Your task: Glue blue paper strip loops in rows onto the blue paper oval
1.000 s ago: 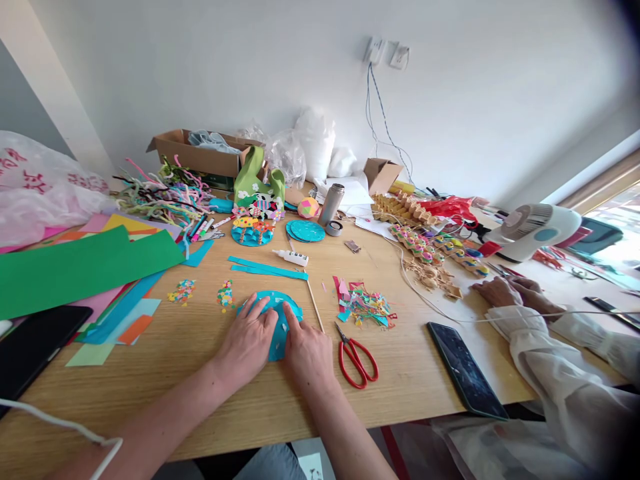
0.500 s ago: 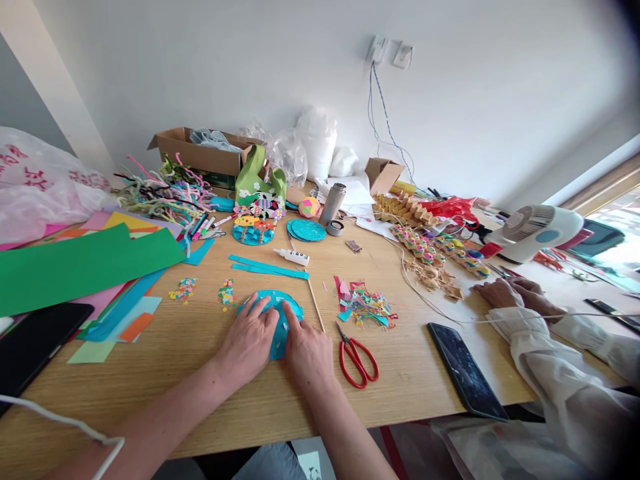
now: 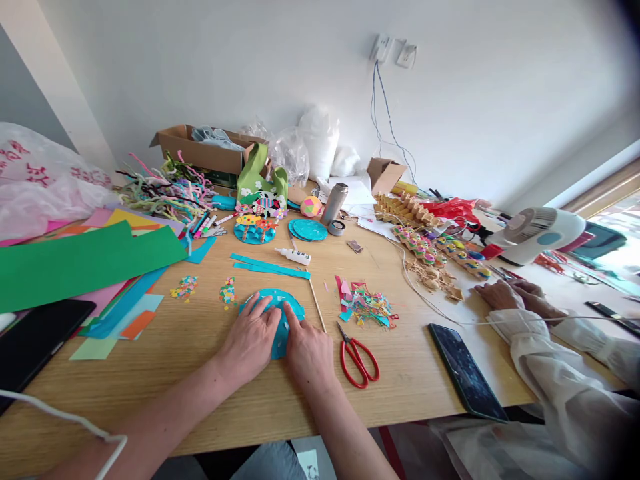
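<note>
Teal disc [image 3: 280,303] under both hands.

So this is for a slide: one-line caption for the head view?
Left hand and right hand press a round teal paper disc onto the wooden table, red-handled scissors lying beside them.

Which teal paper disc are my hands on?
The nearest teal paper disc, under the left hand and right hand; the decorated disc and plain disc lie farther back.
</note>
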